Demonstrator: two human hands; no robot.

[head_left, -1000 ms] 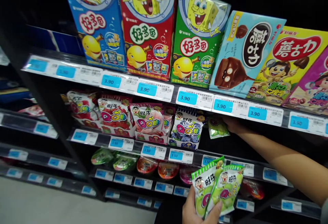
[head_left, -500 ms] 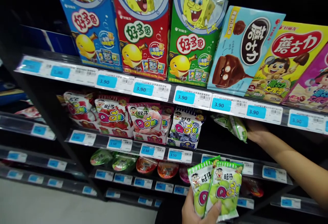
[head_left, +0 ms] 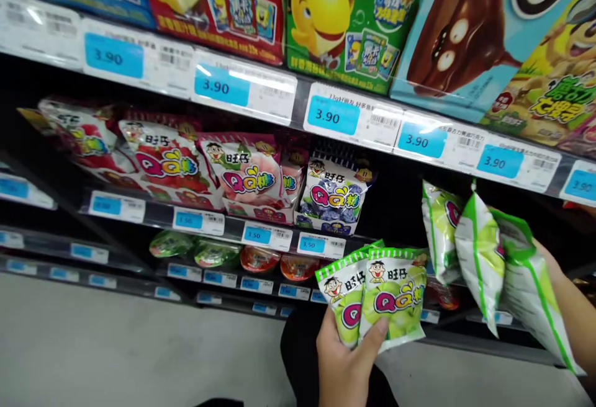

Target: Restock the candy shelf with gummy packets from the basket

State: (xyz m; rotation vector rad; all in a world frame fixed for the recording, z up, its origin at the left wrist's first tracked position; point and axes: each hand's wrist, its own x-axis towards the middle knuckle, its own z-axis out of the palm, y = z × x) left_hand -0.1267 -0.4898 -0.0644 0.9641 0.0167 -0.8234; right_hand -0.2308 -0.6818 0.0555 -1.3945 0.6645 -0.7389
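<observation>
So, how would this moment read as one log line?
left hand: two green-and-white plastic candy packets | right hand: three similar packets | behind: black store shelves

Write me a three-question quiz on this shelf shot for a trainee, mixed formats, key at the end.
1. How many green-and-white packs does the left hand hold?
A) one
B) two
C) four

2. True or false: the blueberry pack stands one shelf below the green box.

3. Fill in: the price tag just below the green box reads ____.

Key: 1 B; 2 true; 3 3.90
</observation>
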